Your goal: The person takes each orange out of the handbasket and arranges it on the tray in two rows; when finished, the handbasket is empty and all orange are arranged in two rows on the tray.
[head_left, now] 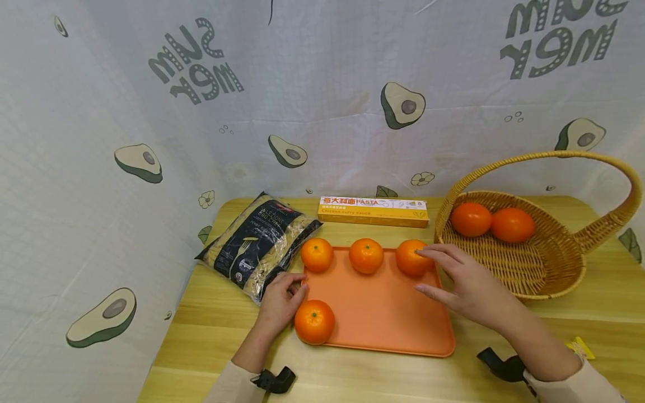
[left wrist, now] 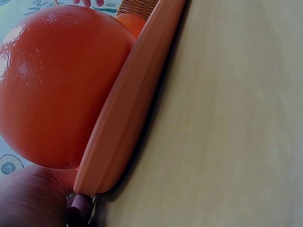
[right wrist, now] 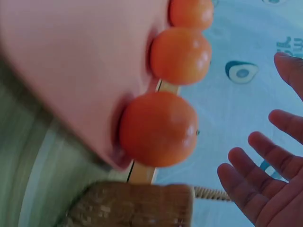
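An orange tray [head_left: 383, 313] lies on the table, with three oranges along its far edge: far-left orange [head_left: 317, 254], middle orange [head_left: 366, 256] and far-right orange [head_left: 413, 257]. Another orange [head_left: 314, 322] sits in the near-left corner and fills much of the left wrist view. My left hand [head_left: 281, 299] grips the tray's left rim, its thumb on top and fingers curled beneath. Above the far-right orange hovers my right hand [head_left: 468, 282], fingers spread and holding nothing. The right wrist view shows a gap between those fingers [right wrist: 265, 156] and that orange [right wrist: 158, 129].
Right of the tray stands a wicker basket [head_left: 556, 268] with a tall handle and two red-orange tomatoes [head_left: 513, 225] inside. A pasta box [head_left: 373, 212] lies behind the tray. To the left is a dark bag of pasta [head_left: 257, 240]. A patterned curtain [head_left: 332, 73] hangs behind.
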`<move>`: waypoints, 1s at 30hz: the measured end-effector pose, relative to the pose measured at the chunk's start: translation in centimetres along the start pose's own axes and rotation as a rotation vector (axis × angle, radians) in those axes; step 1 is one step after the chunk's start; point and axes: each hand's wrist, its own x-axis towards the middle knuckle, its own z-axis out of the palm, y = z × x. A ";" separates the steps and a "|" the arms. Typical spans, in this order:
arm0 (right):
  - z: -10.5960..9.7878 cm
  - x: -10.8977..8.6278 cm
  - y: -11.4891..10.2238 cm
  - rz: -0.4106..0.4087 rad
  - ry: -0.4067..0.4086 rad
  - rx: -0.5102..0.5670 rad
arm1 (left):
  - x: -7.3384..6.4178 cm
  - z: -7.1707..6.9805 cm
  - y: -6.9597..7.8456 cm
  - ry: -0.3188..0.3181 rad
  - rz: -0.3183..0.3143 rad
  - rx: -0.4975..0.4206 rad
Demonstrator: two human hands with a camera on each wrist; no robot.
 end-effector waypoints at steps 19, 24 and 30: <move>-3.5 -1.0 7.5 -0.022 0.080 -0.243 | -0.1 0.0 -0.2 -0.017 -0.008 -0.022; -4.4 -1.1 9.8 -0.009 0.046 -0.285 | -0.1 0.0 -0.2 -0.017 -0.008 -0.027; -5.0 -0.9 12.9 -0.019 0.060 -0.315 | 0.0 0.0 -0.3 -0.011 -0.004 -0.023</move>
